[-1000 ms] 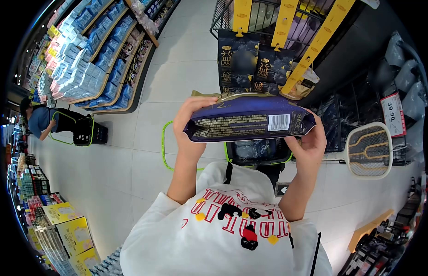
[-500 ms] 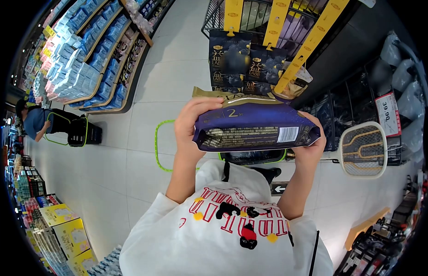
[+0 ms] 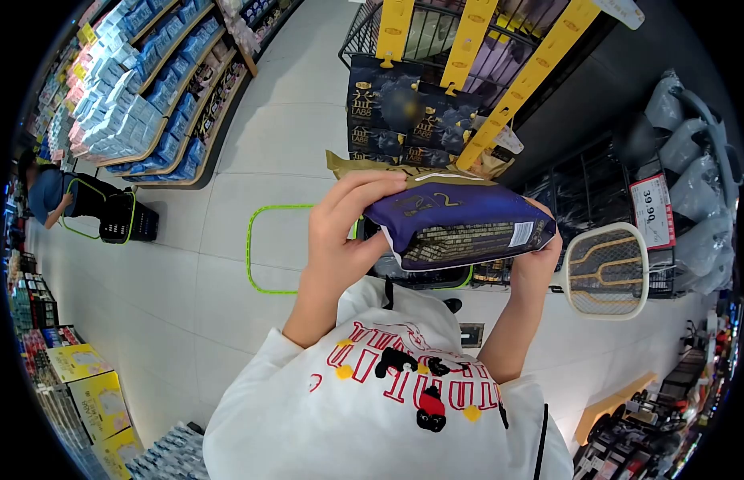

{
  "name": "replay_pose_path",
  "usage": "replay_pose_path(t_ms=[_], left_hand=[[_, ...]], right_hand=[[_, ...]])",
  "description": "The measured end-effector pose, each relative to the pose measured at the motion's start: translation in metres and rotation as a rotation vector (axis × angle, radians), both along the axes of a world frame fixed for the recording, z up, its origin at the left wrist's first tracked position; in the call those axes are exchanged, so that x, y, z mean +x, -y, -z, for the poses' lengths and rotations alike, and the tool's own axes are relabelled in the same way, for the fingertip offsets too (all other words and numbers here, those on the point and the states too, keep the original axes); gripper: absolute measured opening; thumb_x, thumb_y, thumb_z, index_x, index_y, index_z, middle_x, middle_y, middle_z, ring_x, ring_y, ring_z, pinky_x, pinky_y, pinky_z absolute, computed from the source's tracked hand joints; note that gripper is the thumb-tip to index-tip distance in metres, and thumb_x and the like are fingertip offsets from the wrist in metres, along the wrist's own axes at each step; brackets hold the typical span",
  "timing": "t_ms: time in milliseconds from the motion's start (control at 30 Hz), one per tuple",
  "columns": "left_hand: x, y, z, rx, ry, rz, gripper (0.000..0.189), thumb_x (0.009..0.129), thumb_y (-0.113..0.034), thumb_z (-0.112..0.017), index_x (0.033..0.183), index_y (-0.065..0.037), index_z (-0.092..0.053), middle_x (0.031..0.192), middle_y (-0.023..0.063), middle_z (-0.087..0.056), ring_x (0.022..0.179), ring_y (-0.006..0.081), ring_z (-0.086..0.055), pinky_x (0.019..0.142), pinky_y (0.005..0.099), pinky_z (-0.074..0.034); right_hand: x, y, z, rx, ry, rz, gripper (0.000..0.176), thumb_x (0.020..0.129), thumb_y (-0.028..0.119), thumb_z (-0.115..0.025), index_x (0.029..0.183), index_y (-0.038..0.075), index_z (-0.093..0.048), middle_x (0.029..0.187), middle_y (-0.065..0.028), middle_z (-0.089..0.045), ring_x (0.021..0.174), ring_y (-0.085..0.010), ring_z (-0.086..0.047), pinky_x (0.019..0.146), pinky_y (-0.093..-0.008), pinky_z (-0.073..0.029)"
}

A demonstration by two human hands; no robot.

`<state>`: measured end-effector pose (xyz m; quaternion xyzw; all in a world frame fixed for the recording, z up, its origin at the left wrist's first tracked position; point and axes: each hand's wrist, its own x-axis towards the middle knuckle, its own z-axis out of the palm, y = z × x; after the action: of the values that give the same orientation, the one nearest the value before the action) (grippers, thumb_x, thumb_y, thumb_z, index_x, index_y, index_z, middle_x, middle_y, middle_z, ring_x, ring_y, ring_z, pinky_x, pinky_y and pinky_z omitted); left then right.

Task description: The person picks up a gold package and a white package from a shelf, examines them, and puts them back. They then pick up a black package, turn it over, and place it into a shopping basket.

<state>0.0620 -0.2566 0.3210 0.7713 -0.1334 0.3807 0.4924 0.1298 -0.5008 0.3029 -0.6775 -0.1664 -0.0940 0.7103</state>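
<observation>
Both my hands hold a purple-and-gold soft package (image 3: 452,206) in front of my chest, its printed base with a barcode tilted toward me. My left hand (image 3: 344,228) grips its left end, with the fingers over the top and the thumb at the lower corner. At the right end, my right hand (image 3: 538,254) is closed around the corner, its fingers partly hidden behind the package. Below it, partly covered, is a dark shopping basket (image 3: 428,278) with a bright green handle (image 3: 250,250). Just beyond the package hang black packs (image 3: 384,96) on yellow strips (image 3: 516,80).
A white-framed racket-like item (image 3: 605,270) hangs at right near a price sign (image 3: 653,210) and grey plastic-wrapped goods (image 3: 696,168). Shelves of blue packs (image 3: 160,96) stand at left. Another person (image 3: 48,196) is there with a basket (image 3: 132,224). Yellow boxes (image 3: 92,400) are at lower left.
The package has tilted and turned slightly, its left end now nearer my left thumb, which has come into view. The surroundings have shifted a little to the left in view.
</observation>
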Motion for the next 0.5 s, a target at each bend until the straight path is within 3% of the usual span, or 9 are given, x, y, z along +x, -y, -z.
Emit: replay_pose_path(t_ms=[500], left_hand=[[0.000,0.000,-0.001,0.033,0.066,0.131,0.046,0.066,-0.003,-0.073,0.110,0.001,-0.059,0.108,0.0151,-0.065,0.099,0.0282,-0.063,0.083,0.0323,-0.049]], right_hand=[[-0.033,0.014,0.006,0.098,0.092,0.094,0.042,0.067,-0.002,-0.073,0.107,-0.005,-0.060,0.102,-0.0077,-0.063,0.094,-0.0143,-0.060,0.087,-0.0279,-0.046]])
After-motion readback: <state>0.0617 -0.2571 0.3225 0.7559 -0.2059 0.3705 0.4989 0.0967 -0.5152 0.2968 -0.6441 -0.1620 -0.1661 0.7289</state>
